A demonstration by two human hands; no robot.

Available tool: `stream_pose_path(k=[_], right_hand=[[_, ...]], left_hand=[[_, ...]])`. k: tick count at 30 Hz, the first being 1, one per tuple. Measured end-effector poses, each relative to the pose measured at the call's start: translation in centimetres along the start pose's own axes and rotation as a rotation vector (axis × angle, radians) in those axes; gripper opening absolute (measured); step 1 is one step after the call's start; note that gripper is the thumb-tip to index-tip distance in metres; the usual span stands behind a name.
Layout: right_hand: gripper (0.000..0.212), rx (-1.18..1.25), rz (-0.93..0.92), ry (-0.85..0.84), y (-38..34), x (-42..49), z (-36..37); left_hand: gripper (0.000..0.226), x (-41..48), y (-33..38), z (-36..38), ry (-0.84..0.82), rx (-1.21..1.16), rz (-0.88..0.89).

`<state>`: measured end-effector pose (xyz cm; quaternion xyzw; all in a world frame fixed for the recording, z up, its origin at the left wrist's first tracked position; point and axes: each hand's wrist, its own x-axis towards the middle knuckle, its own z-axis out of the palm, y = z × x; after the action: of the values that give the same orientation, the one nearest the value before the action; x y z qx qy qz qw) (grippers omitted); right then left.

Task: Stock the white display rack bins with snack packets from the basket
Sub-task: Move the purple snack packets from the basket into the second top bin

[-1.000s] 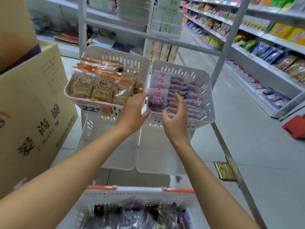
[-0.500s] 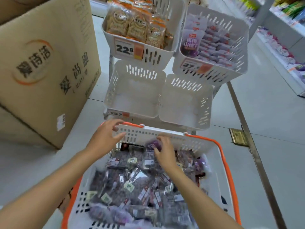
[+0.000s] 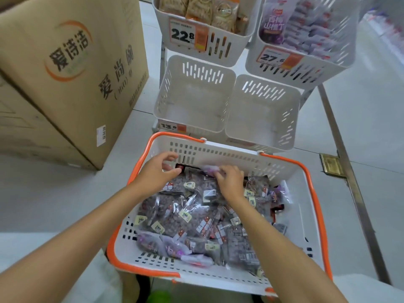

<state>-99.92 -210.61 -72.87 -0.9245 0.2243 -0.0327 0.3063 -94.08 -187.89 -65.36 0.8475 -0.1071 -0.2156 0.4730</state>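
Pinches purple packet (image 3: 209, 169) with right hand (image 3: 229, 181) against far wall of basket (image 3: 218, 150), centre frame, with left hand (image 3: 156, 171) loose just beside, holding nothing. Best to gather a few flat, lift clear of the rim, then lay in the empty lower bins (image 3: 192, 110) above.

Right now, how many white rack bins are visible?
4. Upper left bin and upper right bin are stocked; lower left bin and lower right bin are empty. More may be hidden above.

both arms reach forward, left hand (image 3: 156, 171) loosely curled, right hand (image 3: 230, 182) palm-down with fingers (image 3: 218, 174) curled.
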Motion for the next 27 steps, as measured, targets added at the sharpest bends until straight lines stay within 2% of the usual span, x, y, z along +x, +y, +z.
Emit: stream_pose_path(k=[2,3,5,7,9,12,13,14,15,17,18,21,24,27], right_hand=[[0.017,0.291,0.055,0.034,-1.7,-0.4,-1.6],[0.012,0.462,0.105,0.026,-2.8,-0.8,-2.3],[0.012,0.738,0.199,-0.101,-4.5,-2.1,-3.4],[0.02,0.81,0.228,-0.302,-5.3,-3.9,-3.8],[0.029,0.712,0.209,-0.438,-5.3,-5.5,-2.8],[0.038,0.361,0.104,-0.704,-5.4,-8.7,0.2],[0.033,0.195,-0.016,-0.814,-5.2,-9.7,1.5],[0.018,0.035,-0.138,-0.901,-5.1,-10.8,2.8],[0.011,-0.08,-0.221,-0.948,-4.9,-11.7,3.6],[0.028,-0.095,-0.208,-0.919,-3.6,-12.1,4.2],[0.029,-0.03,-0.16,-0.881,-3.3,-11.8,3.5],[0.011,0.267,-0.015,-0.73,-3.4,-9.4,-1.0],[0.024,0.525,0.033,-0.521,-4.5,-6.5,-6.3],[0.028,0.723,0.006,-0.401,-6.3,-4.9,-9.3]], left_hand=[[0.048,-0.4,0.5,0.5,-0.006,-0.073,-0.053],[0.057,-0.6,0.8,0.8,-0.033,-0.137,-0.1],[0.067,-1.0,1.5,1.6,-0.09,-0.367,-0.213],[0.057,-1.2,1.8,2.0,-0.01,-0.605,-0.282],[0.047,-1.1,1.2,1.3,0.15,-0.681,-0.289],[0.032,-1.2,0.0,-0.3,0.147,-0.606,-0.293],[0.028,-1.2,-0.4,-0.7,0.117,-0.572,-0.291],[0.028,-1.3,-0.6,-1.0,0.09,-0.565,-0.291],[0.029,-1.5,-0.6,-1.2,0.065,-0.577,-0.292],[0.028,-1.9,-0.7,-1.4,0.036,-0.589,-0.28],[0.026,-2.0,-0.8,-1.6,0.041,-0.583,-0.263],[0.022,-1.9,-0.7,-2.1,0.137,-0.547,-0.204],[0.021,-1.1,0.1,-2.1,0.226,-0.598,-0.154],[0.016,-0.2,2.3,-0.4,0.148,-0.62,-0.128]])
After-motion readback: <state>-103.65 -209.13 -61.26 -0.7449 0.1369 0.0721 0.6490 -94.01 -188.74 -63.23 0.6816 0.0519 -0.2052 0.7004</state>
